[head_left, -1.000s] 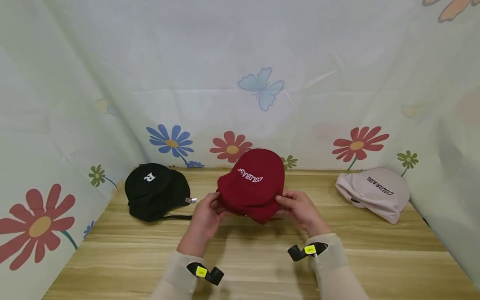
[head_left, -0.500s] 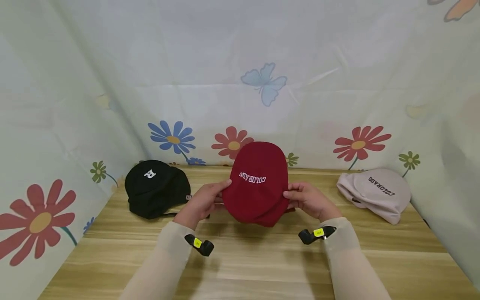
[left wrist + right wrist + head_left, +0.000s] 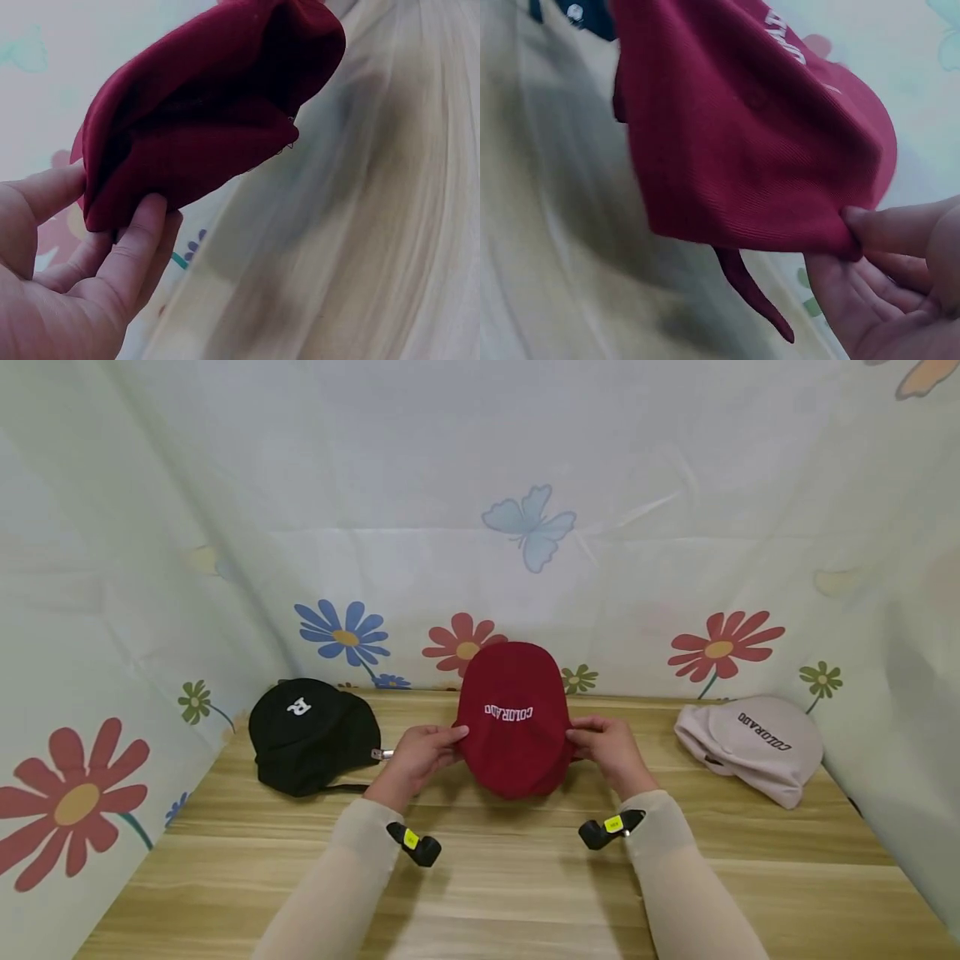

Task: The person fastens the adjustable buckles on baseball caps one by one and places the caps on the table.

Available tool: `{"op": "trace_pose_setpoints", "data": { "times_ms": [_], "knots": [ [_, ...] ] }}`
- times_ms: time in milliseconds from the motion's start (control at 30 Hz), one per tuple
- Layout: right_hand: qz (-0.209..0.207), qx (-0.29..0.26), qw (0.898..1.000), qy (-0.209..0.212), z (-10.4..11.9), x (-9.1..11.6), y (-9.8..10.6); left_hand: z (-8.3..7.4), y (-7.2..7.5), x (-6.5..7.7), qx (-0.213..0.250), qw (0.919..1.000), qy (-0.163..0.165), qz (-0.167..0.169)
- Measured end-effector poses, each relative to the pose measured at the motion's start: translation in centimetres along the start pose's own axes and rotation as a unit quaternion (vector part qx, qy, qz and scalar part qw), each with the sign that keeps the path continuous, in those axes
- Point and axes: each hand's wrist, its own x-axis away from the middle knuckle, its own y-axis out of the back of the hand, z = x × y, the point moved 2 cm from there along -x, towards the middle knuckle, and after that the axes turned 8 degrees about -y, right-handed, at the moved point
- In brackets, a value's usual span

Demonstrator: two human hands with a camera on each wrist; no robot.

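Observation:
A dark red baseball cap with white COLORADO lettering is held up over the table between both hands, brim toward the back. My left hand pinches its left edge between thumb and fingers; in the left wrist view the cap's hollow underside shows. On the opposite edge, my right hand pinches the fabric with thumb and fingers. The right wrist view shows a loose red strap hanging below the cap.
A black cap with a white R lies at the back left of the wooden table. At the back right lies a pale pinkish cap. Flower-printed cloth encloses the back and sides.
The red cap has been lifted a little and turned so its lettering lies level and its brim points straight back. Both hands have shifted their hold along its edges.

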Motion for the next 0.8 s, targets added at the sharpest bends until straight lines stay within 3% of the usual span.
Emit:
{"op": "trace_pose_setpoints", "data": {
  "times_ms": [167, 333, 467, 667, 800],
  "knots": [
    [-0.048, 0.045, 0.998, -0.017, -0.6, -0.1, -0.1, 1.2, -0.2, -0.8, -0.015, 0.9994, 0.012, -0.029],
    [-0.071, 0.096, 0.993, -0.027, -1.2, -0.5, 0.1, 2.1, -0.4, -1.5, -0.001, 0.9991, 0.02, -0.037],
    [-0.087, 0.15, 0.985, -0.025, -1.6, -0.7, 0.1, 2.0, -0.5, -1.6, -0.019, 0.9988, 0.026, -0.037],
    [-0.12, 0.256, 0.959, 0.01, -2.1, -0.9, -0.2, 2.1, -0.4, -1.7, -0.072, 0.9953, 0.05, -0.042],
    [-0.138, 0.294, 0.946, 0.023, -2.0, -0.8, -0.5, 2.7, -0.2, -2.0, -0.079, 0.9939, 0.063, -0.043]
  ]
}}
